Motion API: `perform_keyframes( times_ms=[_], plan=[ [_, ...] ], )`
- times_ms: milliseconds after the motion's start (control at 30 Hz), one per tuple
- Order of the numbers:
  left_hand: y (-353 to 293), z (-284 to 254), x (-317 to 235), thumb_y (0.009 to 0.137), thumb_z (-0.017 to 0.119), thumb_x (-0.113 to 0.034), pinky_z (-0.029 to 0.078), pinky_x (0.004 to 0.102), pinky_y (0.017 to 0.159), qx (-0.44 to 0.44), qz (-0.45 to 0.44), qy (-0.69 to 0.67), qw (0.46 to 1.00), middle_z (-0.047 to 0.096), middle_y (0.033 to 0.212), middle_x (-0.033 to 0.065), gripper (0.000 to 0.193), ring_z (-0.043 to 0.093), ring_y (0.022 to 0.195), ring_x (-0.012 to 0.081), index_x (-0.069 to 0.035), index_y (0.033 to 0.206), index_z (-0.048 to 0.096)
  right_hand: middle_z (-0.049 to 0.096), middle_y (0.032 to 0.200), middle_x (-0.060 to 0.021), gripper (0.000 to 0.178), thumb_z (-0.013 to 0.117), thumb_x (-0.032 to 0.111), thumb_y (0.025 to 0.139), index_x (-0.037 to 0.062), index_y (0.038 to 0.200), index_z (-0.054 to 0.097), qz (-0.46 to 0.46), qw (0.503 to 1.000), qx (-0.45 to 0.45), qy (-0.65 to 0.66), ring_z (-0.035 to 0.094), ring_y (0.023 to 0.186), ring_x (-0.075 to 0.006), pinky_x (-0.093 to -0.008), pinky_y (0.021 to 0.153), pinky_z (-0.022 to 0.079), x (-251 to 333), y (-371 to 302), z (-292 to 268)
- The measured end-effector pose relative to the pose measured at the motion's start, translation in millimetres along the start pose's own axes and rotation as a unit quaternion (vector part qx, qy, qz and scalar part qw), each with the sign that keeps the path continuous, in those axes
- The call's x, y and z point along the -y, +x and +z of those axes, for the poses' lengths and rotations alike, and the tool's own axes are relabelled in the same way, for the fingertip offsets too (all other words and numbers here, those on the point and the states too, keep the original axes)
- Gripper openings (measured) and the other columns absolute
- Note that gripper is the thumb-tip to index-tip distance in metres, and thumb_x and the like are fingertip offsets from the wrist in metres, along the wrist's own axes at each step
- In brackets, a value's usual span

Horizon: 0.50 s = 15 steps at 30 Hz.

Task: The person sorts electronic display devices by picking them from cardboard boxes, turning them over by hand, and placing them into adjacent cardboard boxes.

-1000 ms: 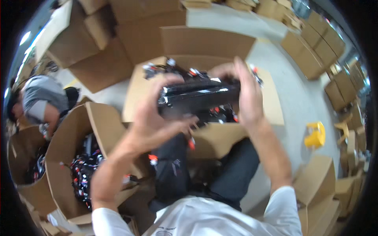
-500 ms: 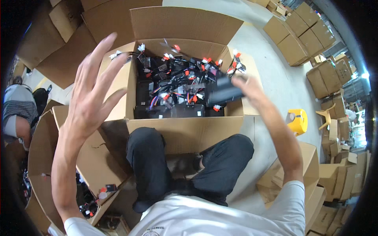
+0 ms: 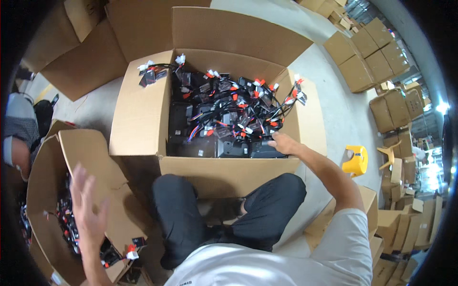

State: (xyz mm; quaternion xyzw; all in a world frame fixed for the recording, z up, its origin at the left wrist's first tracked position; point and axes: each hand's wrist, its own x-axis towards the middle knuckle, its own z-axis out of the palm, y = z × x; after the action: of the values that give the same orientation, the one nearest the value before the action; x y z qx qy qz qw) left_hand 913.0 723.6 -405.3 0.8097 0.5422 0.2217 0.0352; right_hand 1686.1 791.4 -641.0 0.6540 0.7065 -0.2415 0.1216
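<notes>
A large open cardboard box stands in front of my knees, filled with black box-shaped electronic modules and tangled cables with red and white connectors. At its near right corner my right hand has its fingers closed at the edge of one black module, which lies flat beside the others. Its fingertips are partly hidden. My left hand is held over a second carton on the left, fingers apart and holding nothing, slightly blurred. That carton contains more wired black parts.
Some connectors and labels hang over the box's left flap and right flap. A yellow stool stands on the floor at right. Stacked cartons line the right side. Another person is at the far left.
My right hand has lowered the black module into the box's near right corner. My left hand has dropped from beside the box to above the left carton. The view has shifted slightly.
</notes>
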Motion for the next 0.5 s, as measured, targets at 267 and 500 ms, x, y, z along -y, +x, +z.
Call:
perform_keyframes(
  times_ms=[267, 500],
  plan=[
    [-53, 30, -6, 0.083, 0.094, 0.003, 0.053, 0.0575, 0.122, 0.08, -0.03, -0.009, 0.996, 0.057, 0.174, 0.0262, 0.063, 0.061, 0.151, 0.0487, 0.003, 0.142, 0.072, 0.079, 0.123, -0.0433, 0.09, 0.063, 0.074, 0.113, -0.0088, 0.148, 0.063, 0.13, 0.984, -0.072, 0.099, 0.076, 0.125, -0.059, -0.0628, 0.108, 0.058, 55, 12, 14],
    [-57, 38, 0, 0.085, 0.092, 0.007, 0.052, 0.0562, 0.126, 0.083, -0.079, -0.055, 0.992, 0.057, 0.175, 0.0202, 0.066, 0.063, 0.154, 0.0425, -0.002, 0.147, 0.071, 0.064, 0.146, -0.0458, 0.092, 0.066, 0.073, 0.111, -0.0101, 0.148, 0.054, 0.074, 0.994, -0.043, 0.067, 0.062, 0.14, -0.0617, -0.0635, 0.122, 0.051, 42, 17, 12]
  ],
)
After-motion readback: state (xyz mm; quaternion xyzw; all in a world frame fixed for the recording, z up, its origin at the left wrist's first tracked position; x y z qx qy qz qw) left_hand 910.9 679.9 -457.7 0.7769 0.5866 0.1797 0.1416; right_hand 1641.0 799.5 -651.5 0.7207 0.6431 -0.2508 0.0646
